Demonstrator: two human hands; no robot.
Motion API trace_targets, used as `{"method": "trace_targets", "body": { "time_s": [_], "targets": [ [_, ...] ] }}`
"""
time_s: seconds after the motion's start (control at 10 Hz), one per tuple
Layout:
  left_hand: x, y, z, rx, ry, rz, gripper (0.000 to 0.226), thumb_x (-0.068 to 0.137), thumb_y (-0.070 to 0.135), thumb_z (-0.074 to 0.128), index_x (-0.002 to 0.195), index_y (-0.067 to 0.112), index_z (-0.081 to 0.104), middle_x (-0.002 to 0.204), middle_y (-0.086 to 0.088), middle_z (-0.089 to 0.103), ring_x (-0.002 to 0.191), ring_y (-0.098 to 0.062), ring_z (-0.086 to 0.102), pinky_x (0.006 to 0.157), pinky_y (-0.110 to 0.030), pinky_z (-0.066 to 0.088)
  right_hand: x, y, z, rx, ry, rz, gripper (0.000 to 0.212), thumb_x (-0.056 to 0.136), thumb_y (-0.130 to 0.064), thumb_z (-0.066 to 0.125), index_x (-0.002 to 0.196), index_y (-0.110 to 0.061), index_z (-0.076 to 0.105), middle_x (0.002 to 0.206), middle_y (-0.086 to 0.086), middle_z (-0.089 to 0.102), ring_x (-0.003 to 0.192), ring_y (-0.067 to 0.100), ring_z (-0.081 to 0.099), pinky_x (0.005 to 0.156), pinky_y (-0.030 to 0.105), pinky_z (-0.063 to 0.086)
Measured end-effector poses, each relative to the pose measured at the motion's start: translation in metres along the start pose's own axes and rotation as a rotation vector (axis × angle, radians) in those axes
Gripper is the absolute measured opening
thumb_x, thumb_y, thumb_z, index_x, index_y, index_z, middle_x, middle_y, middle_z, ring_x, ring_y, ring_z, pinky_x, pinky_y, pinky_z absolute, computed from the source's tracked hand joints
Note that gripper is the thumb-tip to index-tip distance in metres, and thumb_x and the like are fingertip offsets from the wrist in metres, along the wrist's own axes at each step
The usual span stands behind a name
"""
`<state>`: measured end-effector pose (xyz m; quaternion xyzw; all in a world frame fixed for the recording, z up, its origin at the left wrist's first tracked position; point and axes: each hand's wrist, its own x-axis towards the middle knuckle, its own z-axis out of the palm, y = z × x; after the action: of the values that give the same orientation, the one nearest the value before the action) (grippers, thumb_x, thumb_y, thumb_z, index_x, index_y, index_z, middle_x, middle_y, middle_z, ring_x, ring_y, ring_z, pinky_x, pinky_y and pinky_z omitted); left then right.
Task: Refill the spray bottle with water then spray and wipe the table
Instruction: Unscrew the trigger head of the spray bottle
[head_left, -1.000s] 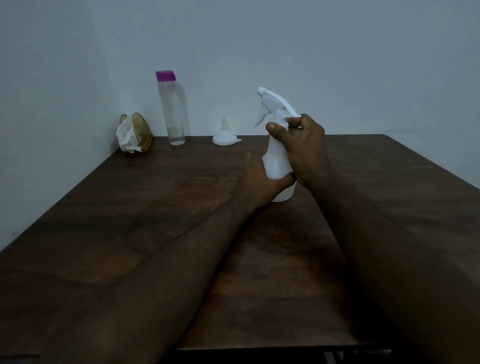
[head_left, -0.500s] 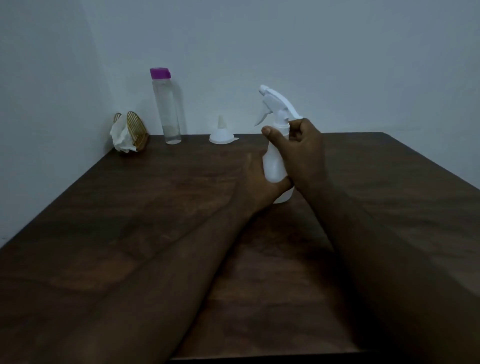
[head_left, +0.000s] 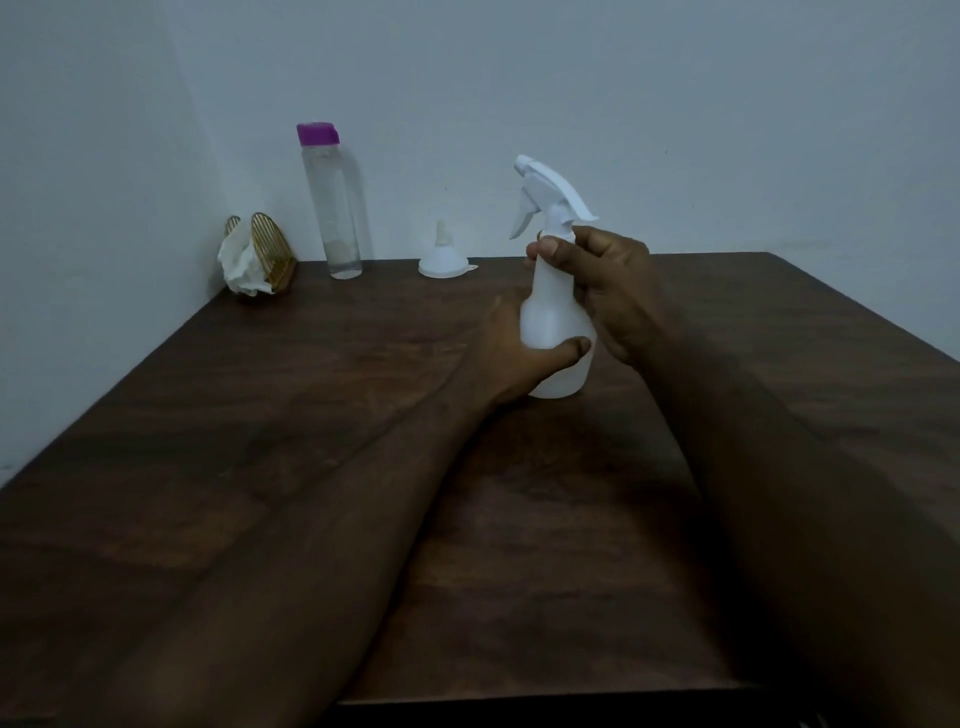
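Note:
A white spray bottle (head_left: 555, 317) stands upright on the dark wooden table (head_left: 311, 415), its trigger head pointing left. My left hand (head_left: 511, 358) wraps around the lower body of the bottle, thumb across its front. My right hand (head_left: 608, 291) grips the bottle's neck just under the trigger head. At the back stands a tall clear water bottle (head_left: 332, 208) with a purple cap, and a small white funnel (head_left: 442, 257) rests upside down beside it.
A gold wire holder with white tissue (head_left: 254, 260) sits in the back left corner against the wall. Walls close the table at the back and left. The table's near edge runs below my forearms.
My right hand has turned slightly around the bottle's neck, its thumb now lower on the collar. The bottle stays in place on the table in my left hand.

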<state>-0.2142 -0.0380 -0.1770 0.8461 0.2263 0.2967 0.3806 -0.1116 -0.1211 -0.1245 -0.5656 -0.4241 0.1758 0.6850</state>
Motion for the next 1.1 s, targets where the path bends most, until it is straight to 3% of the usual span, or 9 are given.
{"method": "trace_targets", "body": {
  "time_s": [0.1, 0.2, 0.3, 0.5, 0.7, 0.8, 0.9, 1.0, 1.1],
  "targets": [
    [-0.002, -0.001, 0.003, -0.016, -0.01, 0.01, 0.078, 0.075, 0.05, 0.075, 0.138, 0.018, 0.04, 0.128, 0.003, 0.052, 0.111, -0.007, 0.049, 0.088, -0.017, 0.037, -0.003, 0.001, 0.001, 0.041, -0.031, 0.02, 0.011, 0.091, -0.023, 0.066, 0.094, -0.016, 0.075, 0.104, 0.016, 0.073, 0.101, 0.028, 0.07, 0.094, 0.052, 0.054],
    [-0.007, 0.0, 0.006, -0.01, 0.003, -0.004, 0.091, 0.068, 0.062, 0.069, 0.141, 0.018, 0.037, 0.134, 0.009, 0.046, 0.116, 0.0, 0.041, 0.089, -0.007, 0.028, -0.005, 0.002, 0.012, -0.016, 0.068, 0.007, 0.036, 0.082, -0.034, 0.074, 0.108, -0.012, 0.065, 0.098, 0.012, 0.074, 0.093, 0.025, 0.072, 0.087, 0.048, 0.058],
    [-0.004, -0.003, 0.008, -0.038, 0.089, -0.019, 0.079, 0.069, 0.042, 0.082, 0.133, 0.013, 0.046, 0.13, -0.004, 0.055, 0.118, -0.017, 0.053, 0.093, -0.02, 0.042, -0.011, 0.003, 0.016, -0.089, 0.163, -0.039, 0.046, 0.079, -0.033, 0.08, 0.109, -0.009, 0.055, 0.093, 0.01, 0.075, 0.084, 0.019, 0.074, 0.077, 0.038, 0.061],
    [-0.003, -0.003, 0.004, -0.031, 0.066, -0.013, 0.072, 0.072, 0.041, 0.08, 0.131, 0.014, 0.048, 0.113, 0.01, 0.051, 0.094, 0.005, 0.048, 0.072, 0.001, 0.034, -0.01, 0.005, 0.015, -0.092, 0.166, -0.066, 0.028, 0.089, -0.026, 0.069, 0.104, -0.002, 0.065, 0.09, 0.011, 0.075, 0.083, 0.02, 0.073, 0.079, 0.04, 0.06],
    [-0.005, 0.003, 0.004, -0.006, 0.092, 0.002, 0.12, 0.04, 0.087, 0.06, 0.137, 0.018, 0.044, 0.118, 0.015, 0.046, 0.088, 0.015, 0.041, 0.071, 0.005, 0.034, -0.013, 0.004, 0.02, -0.129, 0.216, -0.089, 0.04, 0.084, -0.029, 0.077, 0.108, -0.012, 0.05, 0.081, 0.007, 0.075, 0.072, 0.014, 0.073, 0.065, 0.025, 0.057],
    [-0.007, -0.003, 0.002, 0.046, 0.074, -0.024, 0.132, 0.027, 0.099, 0.04, 0.133, 0.021, 0.045, 0.113, 0.017, 0.047, 0.087, 0.014, 0.042, 0.07, 0.006, 0.035, -0.011, 0.005, 0.022, -0.131, 0.225, -0.095, 0.032, 0.087, -0.027, 0.072, 0.105, -0.006, 0.056, 0.085, 0.009, 0.075, 0.077, 0.017, 0.073, 0.072, 0.036, 0.06],
    [-0.007, -0.01, 0.007, 0.084, 0.089, -0.026, 0.087, 0.061, 0.096, 0.028, 0.115, 0.03, 0.046, 0.091, 0.024, 0.046, 0.079, 0.02, 0.043, 0.083, 0.01, 0.028, -0.011, 0.006, 0.023, -0.13, 0.234, -0.09, 0.032, 0.086, -0.03, 0.066, 0.103, -0.003, 0.063, 0.088, 0.01, 0.074, 0.083, 0.02, 0.072, 0.081, 0.044, 0.058],
    [-0.016, -0.015, 0.002, 0.108, 0.156, -0.015, 0.048, 0.093, 0.046, 0.053, 0.124, 0.009, 0.048, 0.112, 0.013, 0.049, 0.099, 0.008, 0.042, 0.091, 0.009, 0.022, -0.013, 0.005, 0.024, -0.126, 0.224, -0.095, 0.035, 0.085, -0.032, 0.071, 0.11, -0.015, 0.055, 0.086, 0.009, 0.075, 0.081, 0.019, 0.073, 0.078, 0.039, 0.06],
    [0.0, -0.01, 0.006, 0.07, -0.01, -0.083, 0.071, 0.079, 0.032, 0.078, 0.137, 0.012, 0.042, 0.127, 0.01, 0.046, 0.114, -0.002, 0.044, 0.084, 0.004, 0.03, -0.014, 0.005, 0.024, -0.155, 0.239, -0.102, 0.043, 0.084, -0.03, 0.076, 0.11, -0.014, 0.045, 0.078, 0.007, 0.074, 0.071, 0.015, 0.073, 0.067, 0.029, 0.058]
  ]
}}
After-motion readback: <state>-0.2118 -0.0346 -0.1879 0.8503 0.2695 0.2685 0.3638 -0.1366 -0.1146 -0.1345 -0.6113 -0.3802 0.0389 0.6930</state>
